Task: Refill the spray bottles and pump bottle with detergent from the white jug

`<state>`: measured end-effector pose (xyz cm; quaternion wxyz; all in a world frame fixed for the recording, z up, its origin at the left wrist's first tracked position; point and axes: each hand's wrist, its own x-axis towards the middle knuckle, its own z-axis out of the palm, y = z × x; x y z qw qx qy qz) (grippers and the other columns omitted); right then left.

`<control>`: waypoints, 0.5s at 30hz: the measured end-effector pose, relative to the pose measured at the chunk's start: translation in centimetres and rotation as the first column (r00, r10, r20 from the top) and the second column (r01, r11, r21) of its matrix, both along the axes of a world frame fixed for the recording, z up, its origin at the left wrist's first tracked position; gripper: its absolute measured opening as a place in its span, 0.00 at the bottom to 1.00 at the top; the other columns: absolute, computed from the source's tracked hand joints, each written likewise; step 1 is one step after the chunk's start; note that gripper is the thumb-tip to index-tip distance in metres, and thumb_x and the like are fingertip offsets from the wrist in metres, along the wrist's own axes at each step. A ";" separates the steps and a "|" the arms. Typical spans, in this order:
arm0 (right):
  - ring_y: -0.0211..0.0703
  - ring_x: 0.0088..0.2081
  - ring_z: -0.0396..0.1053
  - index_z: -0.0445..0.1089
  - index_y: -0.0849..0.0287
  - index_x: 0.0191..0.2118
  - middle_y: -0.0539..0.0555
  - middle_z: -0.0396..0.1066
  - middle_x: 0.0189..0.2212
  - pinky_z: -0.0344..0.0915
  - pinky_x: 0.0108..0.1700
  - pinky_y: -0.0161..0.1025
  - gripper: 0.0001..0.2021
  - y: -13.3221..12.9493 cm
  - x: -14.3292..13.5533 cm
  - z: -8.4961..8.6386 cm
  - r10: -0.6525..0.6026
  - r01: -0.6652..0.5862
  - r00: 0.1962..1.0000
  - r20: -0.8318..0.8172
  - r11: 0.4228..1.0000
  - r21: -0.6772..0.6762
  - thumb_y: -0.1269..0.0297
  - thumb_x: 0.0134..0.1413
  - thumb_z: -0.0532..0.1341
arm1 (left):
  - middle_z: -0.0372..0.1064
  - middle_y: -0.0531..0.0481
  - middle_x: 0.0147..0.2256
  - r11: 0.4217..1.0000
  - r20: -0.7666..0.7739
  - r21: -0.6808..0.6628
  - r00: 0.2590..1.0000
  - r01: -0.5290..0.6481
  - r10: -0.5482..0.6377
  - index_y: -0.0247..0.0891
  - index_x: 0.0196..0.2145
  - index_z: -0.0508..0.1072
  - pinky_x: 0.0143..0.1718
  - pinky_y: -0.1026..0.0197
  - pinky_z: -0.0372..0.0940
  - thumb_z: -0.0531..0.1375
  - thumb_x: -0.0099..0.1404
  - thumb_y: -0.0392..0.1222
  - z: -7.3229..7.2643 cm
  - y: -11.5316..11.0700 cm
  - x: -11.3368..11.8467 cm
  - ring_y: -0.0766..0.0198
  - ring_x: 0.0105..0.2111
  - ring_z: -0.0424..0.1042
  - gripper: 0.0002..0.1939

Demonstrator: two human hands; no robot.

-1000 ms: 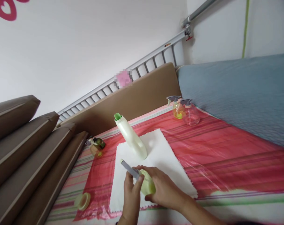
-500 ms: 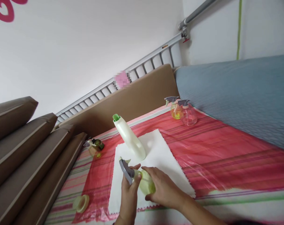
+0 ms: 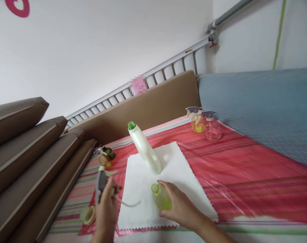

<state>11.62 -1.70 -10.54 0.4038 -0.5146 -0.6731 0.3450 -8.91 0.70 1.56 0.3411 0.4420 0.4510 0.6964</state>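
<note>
My left hand (image 3: 108,202) is closed around a grey spray trigger head (image 3: 102,184), held up at the left of the white cloth. Its thin, curved dip tube trails out to the right. My right hand (image 3: 177,204) grips a small, rounded yellow-green bottle (image 3: 162,198) from its right side, its open neck facing up. Behind it on the white cloth (image 3: 178,175) stands a tall pale-white bottle (image 3: 144,146) with green showing in its mouth; it looks tilted in this slanted view.
Two spray bottles, one with yellow liquid (image 3: 197,125) and one clear pinkish (image 3: 212,130), stand at the back right. Tape rolls (image 3: 89,216) lie at the left. Small bottles (image 3: 104,154) stand by the brown cushions (image 3: 39,155). Red plastic sheeting (image 3: 234,172) covers the striped cloth.
The spray trigger head has come off the yellow-green bottle, and my left hand has carried it left. My right hand still holds the bottle. The camera view has shifted slightly.
</note>
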 end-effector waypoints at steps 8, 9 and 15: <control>0.51 0.57 0.57 0.54 0.58 0.57 0.59 0.61 0.55 0.51 0.60 0.45 0.43 2.3 -4.8 -0.8 -0.021 0.022 0.993 -0.116 1.000 0.006 0.70 0.29 0.69 | 0.74 0.42 0.43 0.918 0.054 -0.362 0.987 0.162 -0.153 0.35 0.37 0.77 0.54 0.47 0.58 0.65 0.50 0.52 -7.7 -1.7 2.2 0.46 0.51 0.66 0.20; 0.51 0.57 0.57 0.53 0.59 0.57 0.59 0.61 0.55 0.51 0.60 0.45 0.44 2.7 -5.6 -0.9 -0.017 0.017 0.994 -0.106 1.000 0.006 0.71 0.29 0.69 | 0.74 0.42 0.44 0.920 0.071 -0.347 0.983 0.183 -0.169 0.35 0.39 0.77 0.55 0.47 0.57 0.65 0.50 0.52 -7.8 -1.6 2.1 0.46 0.51 0.66 0.21; 0.53 0.58 0.56 0.51 0.62 0.57 0.62 0.60 0.56 0.50 0.61 0.47 0.43 4.1 -8.0 -1.8 0.011 -0.011 0.999 -0.050 1.000 0.001 0.75 0.29 0.65 | 0.73 0.41 0.46 0.903 0.125 -0.321 0.958 0.286 -0.259 0.34 0.43 0.74 0.55 0.48 0.58 0.67 0.50 0.49 -8.1 -0.1 0.3 0.47 0.51 0.67 0.24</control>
